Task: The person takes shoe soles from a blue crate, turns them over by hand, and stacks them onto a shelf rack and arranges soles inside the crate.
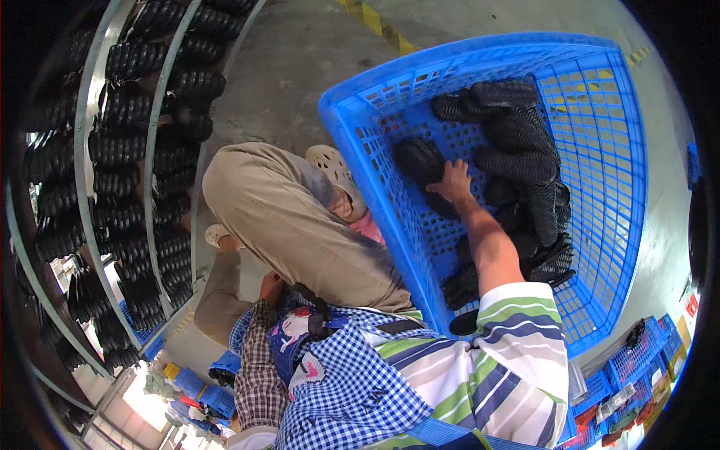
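My right hand [452, 184] reaches into a blue perforated plastic basket [600, 172] and closes on a black rubber shoe [418, 159] near the basket's left wall. More black ribbed shoes [517, 142] lie piled in the middle of the basket. My right arm wears a short sleeve striped green, white and blue. My left hand [271, 287], coming out of a brown checked sleeve, rests against my khaki trouser leg [285, 210] below the knee. Its fingers are mostly hidden.
A curved metal rack [161, 112] at the left is packed with rows of black shoes. My cream perforated clog [332, 163] stands on the concrete floor beside the basket. Smaller blue crates [637, 356] sit at the lower right and others at the lower left.
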### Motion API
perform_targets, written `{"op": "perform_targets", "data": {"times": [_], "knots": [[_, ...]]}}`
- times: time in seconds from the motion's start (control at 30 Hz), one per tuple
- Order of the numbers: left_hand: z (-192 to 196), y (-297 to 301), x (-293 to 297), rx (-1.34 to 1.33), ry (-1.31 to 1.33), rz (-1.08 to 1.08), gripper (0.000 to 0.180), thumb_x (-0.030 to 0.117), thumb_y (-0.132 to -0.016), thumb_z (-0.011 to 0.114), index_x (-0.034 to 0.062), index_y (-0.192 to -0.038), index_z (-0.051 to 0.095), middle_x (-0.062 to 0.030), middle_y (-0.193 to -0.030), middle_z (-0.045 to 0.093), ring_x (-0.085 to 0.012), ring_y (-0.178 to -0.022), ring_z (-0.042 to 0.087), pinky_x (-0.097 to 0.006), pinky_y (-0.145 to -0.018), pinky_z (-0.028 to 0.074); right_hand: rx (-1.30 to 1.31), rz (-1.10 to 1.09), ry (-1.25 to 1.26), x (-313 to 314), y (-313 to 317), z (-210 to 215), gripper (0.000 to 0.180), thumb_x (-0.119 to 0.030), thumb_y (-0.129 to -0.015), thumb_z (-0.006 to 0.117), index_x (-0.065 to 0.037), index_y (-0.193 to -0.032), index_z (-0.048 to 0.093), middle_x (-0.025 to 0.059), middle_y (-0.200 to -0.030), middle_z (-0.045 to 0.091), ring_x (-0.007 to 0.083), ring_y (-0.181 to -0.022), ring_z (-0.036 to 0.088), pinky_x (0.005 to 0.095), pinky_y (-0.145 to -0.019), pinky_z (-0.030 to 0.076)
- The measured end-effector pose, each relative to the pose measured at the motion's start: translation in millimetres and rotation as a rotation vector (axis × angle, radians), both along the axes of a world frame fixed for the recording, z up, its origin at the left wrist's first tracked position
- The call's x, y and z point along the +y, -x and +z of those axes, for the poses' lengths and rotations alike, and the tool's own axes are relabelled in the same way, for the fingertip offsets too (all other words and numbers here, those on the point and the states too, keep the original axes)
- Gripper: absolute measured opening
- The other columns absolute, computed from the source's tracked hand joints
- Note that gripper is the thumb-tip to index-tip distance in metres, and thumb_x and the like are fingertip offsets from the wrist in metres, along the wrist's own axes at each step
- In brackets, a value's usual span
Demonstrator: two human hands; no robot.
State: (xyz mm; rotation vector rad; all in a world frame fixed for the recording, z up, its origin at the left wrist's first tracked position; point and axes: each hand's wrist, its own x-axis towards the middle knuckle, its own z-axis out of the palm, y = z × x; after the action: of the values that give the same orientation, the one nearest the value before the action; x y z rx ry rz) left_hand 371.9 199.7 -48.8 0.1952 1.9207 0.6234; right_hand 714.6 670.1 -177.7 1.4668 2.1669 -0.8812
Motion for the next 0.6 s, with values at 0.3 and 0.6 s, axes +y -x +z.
{"op": "perform_targets", "data": {"times": [0.3,0.6], "knots": [[15,-13,60,0.173,0.026,-0.088,0.044,0.024,-0.09,0.062,-0.0024,-0.126,0.058,-0.0158,-0.102,0.07,-0.0206,-0.092,0.066,-0.032,-0.085,0.05,0.378,-0.443,-0.011,-62,-24,3,0.069,-0.024,-0.063,0.081,-0.003,-0.121,0.049,0.0232,-0.117,0.058,0.0427,-0.11,0.055,0.0468,-0.093,0.045],[80,14,142,0.276,-0.331,0.433,0.043,0.027,-0.096,0.056,-0.0009,-0.128,0.055,-0.0139,-0.099,0.069,-0.017,-0.082,0.067,-0.029,-0.065,0.053,0.77,-0.206,-0.792,69,-20,205,0.05,-0.014,-0.069,0.082,-0.001,-0.107,0.052,0.0213,-0.107,0.057,0.0402,-0.098,0.057,0.0438,-0.087,0.045]]}}
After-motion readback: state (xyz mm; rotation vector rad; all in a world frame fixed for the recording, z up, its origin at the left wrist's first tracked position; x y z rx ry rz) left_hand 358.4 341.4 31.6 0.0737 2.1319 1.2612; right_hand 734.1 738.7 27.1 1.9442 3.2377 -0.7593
